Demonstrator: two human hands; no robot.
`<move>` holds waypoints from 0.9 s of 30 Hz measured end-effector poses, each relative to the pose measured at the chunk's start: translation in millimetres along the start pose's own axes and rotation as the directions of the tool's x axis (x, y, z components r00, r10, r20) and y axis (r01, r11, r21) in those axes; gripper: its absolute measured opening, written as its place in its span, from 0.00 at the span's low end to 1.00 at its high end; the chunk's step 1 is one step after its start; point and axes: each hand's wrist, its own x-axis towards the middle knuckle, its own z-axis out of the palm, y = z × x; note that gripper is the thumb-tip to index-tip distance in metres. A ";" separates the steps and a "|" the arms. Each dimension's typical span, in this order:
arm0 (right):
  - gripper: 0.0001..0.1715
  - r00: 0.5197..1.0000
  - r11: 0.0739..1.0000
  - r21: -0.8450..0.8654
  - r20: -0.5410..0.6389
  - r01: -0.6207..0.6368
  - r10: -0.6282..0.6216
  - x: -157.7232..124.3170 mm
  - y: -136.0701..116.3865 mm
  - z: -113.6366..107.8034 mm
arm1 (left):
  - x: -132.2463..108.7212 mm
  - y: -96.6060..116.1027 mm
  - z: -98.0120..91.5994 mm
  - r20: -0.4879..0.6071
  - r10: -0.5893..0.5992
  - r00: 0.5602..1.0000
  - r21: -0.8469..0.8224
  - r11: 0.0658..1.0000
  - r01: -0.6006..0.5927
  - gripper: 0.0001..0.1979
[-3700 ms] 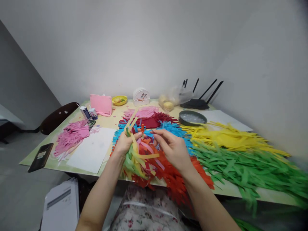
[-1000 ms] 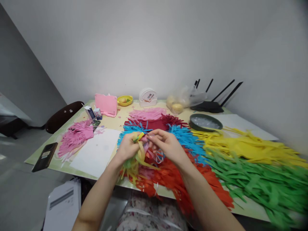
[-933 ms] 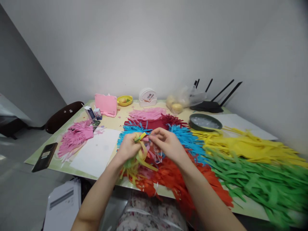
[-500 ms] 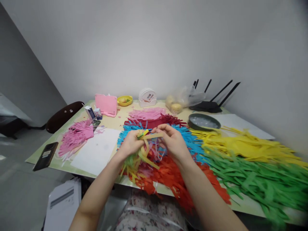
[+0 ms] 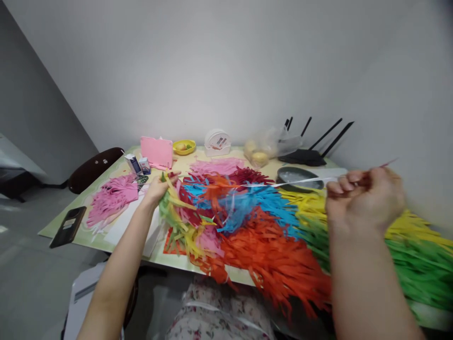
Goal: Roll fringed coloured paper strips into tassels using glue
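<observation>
Left hand point(image 5: 158, 190): grip pinches the upper end of a yellow-green strip bundle point(image 5: 173, 208), which hangs left of the orange fringe point(image 5: 279, 257). Right hand point(image 5: 366, 203): grip curled closed on a white ribbon point(image 5: 300, 182), raised right of the orange fringe; ribbon runs leftward behind it. Thin pointed piece point(image 5: 389, 163) pokes out of that fist, too blurred to name. Blue fringe point(image 5: 278, 203) just behind the orange fringe, dark red fringe point(image 5: 253, 175) further behind, green fringe point(image 5: 421, 269) to its right, dark pan point(image 5: 304, 190) behind-right. All fringes on the worktop point(image 5: 51, 230).
</observation>
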 end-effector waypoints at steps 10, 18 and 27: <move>0.06 0.936 0.944 -0.311 0.353 0.106 0.012 -44.3 45.5 18.4 | -14.9 -8.3 3.4 -0.091 -0.037 0.995 -0.093 0.995 0.029 0.25; 0.09 0.628 0.734 -0.542 0.751 0.409 0.205 -110.4 65.2 57.1 | -50.3 -10.2 64.3 0.175 -0.027 0.984 -0.219 0.974 0.065 0.26; 0.10 0.598 0.715 -0.576 0.752 0.395 0.276 -109.0 76.5 57.4 | -55.5 -7.9 68.5 0.119 -0.049 0.992 -0.156 0.985 0.067 0.21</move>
